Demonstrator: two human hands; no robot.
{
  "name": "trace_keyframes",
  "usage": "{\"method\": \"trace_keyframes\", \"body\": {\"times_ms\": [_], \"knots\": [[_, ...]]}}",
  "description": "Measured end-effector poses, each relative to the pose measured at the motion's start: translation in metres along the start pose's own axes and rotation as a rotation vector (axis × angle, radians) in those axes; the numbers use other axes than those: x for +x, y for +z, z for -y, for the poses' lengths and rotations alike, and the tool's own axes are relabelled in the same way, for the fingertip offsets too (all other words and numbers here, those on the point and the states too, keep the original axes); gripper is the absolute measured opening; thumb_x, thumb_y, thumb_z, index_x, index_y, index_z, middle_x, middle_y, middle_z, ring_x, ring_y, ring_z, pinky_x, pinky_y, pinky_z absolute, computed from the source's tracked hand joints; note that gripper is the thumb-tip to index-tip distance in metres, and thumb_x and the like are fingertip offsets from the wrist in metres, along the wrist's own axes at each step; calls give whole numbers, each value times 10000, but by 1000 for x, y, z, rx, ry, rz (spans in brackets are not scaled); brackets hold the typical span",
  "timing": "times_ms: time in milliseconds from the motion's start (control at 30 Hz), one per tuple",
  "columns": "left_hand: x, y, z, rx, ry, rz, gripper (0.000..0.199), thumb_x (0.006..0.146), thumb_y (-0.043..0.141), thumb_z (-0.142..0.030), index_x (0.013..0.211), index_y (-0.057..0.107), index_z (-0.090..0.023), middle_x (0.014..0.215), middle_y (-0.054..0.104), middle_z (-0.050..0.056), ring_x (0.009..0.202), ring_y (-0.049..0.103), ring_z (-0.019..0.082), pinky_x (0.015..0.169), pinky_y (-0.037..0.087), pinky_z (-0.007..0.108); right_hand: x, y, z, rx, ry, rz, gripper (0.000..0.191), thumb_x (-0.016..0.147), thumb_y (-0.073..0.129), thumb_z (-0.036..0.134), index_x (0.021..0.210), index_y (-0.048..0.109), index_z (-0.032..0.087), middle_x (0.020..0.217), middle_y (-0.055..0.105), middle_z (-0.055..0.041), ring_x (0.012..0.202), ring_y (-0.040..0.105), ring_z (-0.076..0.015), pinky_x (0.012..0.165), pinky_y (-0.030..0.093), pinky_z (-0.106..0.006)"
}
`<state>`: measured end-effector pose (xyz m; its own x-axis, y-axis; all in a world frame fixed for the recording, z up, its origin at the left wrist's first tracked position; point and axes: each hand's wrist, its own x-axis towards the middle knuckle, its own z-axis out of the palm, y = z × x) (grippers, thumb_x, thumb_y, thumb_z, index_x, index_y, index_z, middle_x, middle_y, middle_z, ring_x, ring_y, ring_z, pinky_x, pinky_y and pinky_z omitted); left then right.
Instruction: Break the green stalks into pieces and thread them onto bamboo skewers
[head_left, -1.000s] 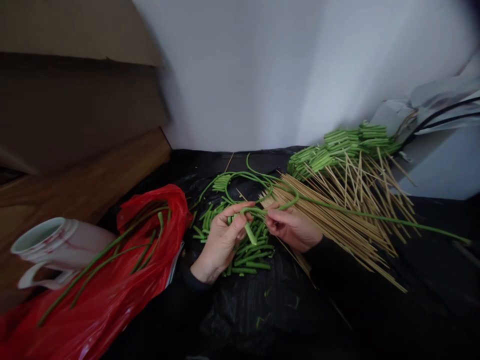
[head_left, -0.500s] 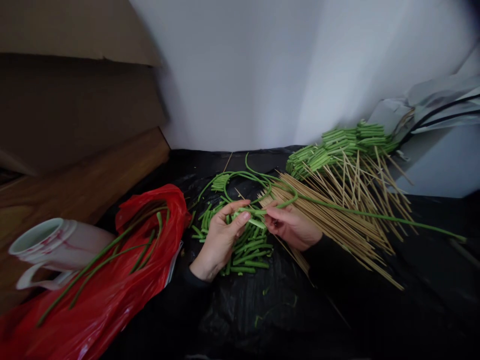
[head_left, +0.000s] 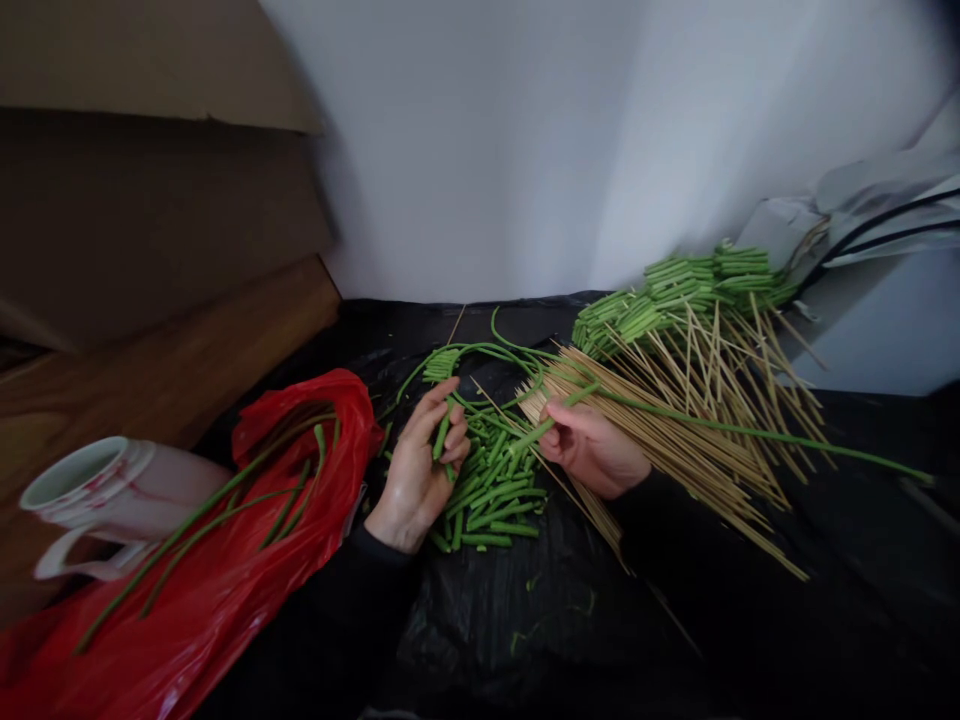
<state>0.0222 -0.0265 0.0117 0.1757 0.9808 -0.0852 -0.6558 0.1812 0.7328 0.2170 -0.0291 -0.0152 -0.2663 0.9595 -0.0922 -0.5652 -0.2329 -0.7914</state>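
My left hand (head_left: 411, 478), palm turned up, has its fingers curled round short pieces of garlic scape (head_left: 442, 436). Between the fingertips of my right hand (head_left: 596, 452) is a longer garlic scape length (head_left: 534, 437), slanting up to the right. Its lower left end points at the gap between my hands. Below them lies a loose pile of cut pieces (head_left: 499, 505) on black plastic sheeting (head_left: 495, 610). Long uncut scapes (head_left: 480, 348) curl behind my hands, and one runs far right across a spread of bamboo skewers (head_left: 675, 440).
A stack of skewered green pieces (head_left: 697, 285) stands at the back right; a smaller skewered row (head_left: 441, 365) lies behind my left hand. At left are a red plastic bag (head_left: 300, 560) with long scapes on it and a white mug (head_left: 161, 485). A white wall (head_left: 465, 150) rises behind.
My hands, close together before, have moved apart. The left has drawn back leftward and turned palm up with short pieces in it; the right keeps the longer length.
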Motion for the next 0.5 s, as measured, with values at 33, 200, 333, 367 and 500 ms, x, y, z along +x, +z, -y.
{"method": "trace_keyframes", "body": {"times_ms": [33, 200, 333, 367, 500], "knots": [[-1, 0, 1, 21, -64, 48, 203, 838, 581, -107, 1031, 635, -132, 687, 485, -35, 447, 336, 13, 388, 228, 118, -1, 1, 1, -18, 6, 24, 307, 721, 801, 389, 685, 581, 177, 526, 532, 49, 482, 445, -73, 479, 314, -214], [-11, 4, 13, 294, -336, 231, 212, 892, 606, -311, 831, 630, -110, 626, 442, -41, 419, 276, 12, 373, 154, 151, -5, 6, -1, -175, 10, 178, 274, 754, 768, 387, 680, 611, 175, 480, 507, 57, 444, 411, -67, 467, 255, -227], [-15, 5, 16, 445, -410, 334, 331, 857, 655, -433, 769, 599, -119, 582, 398, -55, 434, 271, 28, 393, 149, 185, -6, 7, -6, -255, 10, 216, 264, 744, 774, 389, 677, 630, 179, 468, 484, 70, 438, 395, -65, 457, 255, -225], [-16, 4, 16, 465, -417, 352, 328, 840, 677, -434, 779, 602, -120, 577, 393, -59, 439, 269, 30, 402, 154, 189, -6, 7, -6, -268, 17, 219, 261, 739, 780, 387, 681, 635, 178, 474, 483, 70, 439, 396, -64, 453, 253, -222], [-16, 2, 16, 497, -423, 373, 330, 772, 757, -414, 846, 620, -122, 573, 379, -75, 449, 265, 27, 424, 156, 188, -4, 5, -2, -231, 30, 159, 246, 742, 786, 376, 694, 643, 180, 490, 490, 67, 448, 402, -61, 454, 270, -213]]}}
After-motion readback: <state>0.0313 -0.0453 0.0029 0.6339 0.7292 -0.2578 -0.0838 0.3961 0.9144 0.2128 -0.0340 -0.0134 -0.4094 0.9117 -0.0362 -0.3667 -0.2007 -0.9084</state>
